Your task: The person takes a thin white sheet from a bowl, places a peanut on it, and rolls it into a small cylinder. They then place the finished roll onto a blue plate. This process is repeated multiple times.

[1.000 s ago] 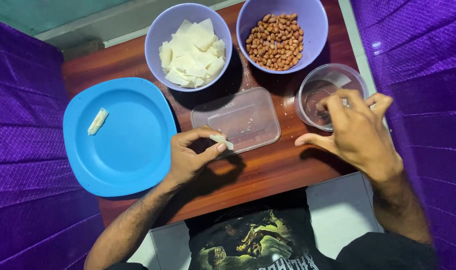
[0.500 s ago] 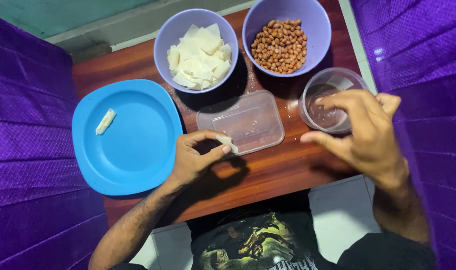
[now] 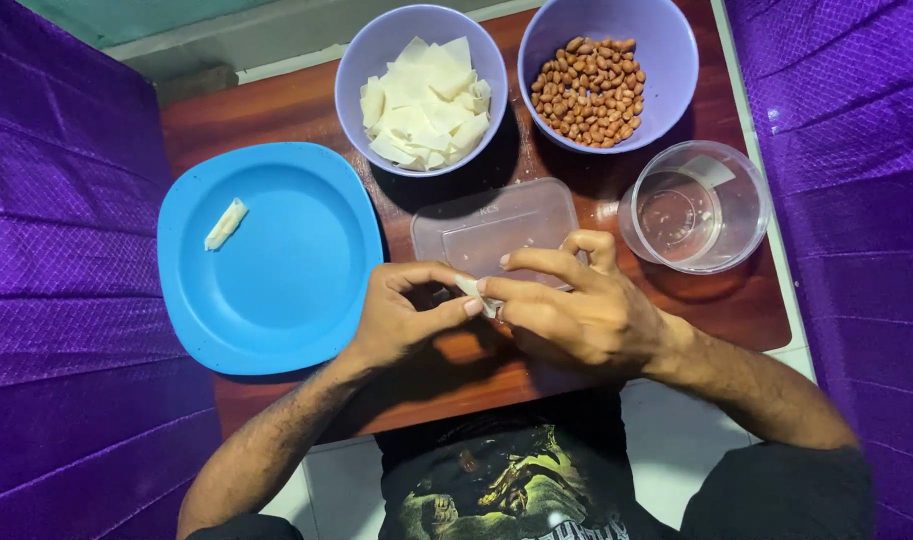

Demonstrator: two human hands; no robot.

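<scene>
Purple quilted fabric (image 3: 56, 260) is seen hanging at 9 o'clock and at 3 o'clock, closing in a small reddish-brown wooden counter (image 3: 276, 105).

Both hands are met at the middle of the counter's near edge. The left hand (image 3: 401, 315) is curled, thumb and forefinger pinched on a small pale strip of dough wrapper (image 3: 473, 292). The right hand (image 3: 576, 310) is closed on the same strip from the 3 o'clock side, its fingertips (image 3: 488, 287) touching those of the left. The strip is held just above the counter, mostly hidden by the fingers; its fold cannot be made out.

At 12 o'clock from the hands, just beyond the knuckles, a clear rectangular plastic lid (image 3: 496, 225) is laid flat. Farther at 12 o'clock a lavender round plastic bowl of white square wrapper sheets (image 3: 423, 100) is set; beside it, at 1 o'clock, a second lavender round bowl of brown peanuts (image 3: 591, 90) is noted. At 2 o'clock a clear round plastic cup (image 3: 694, 207) is stood, a little liquid seen in its base. At 9 to 10 o'clock a bright blue rounded-square plastic plate (image 3: 276, 280) is placed, one rolled pale wrapper piece (image 3: 225, 224) lying near its far left rim.
</scene>
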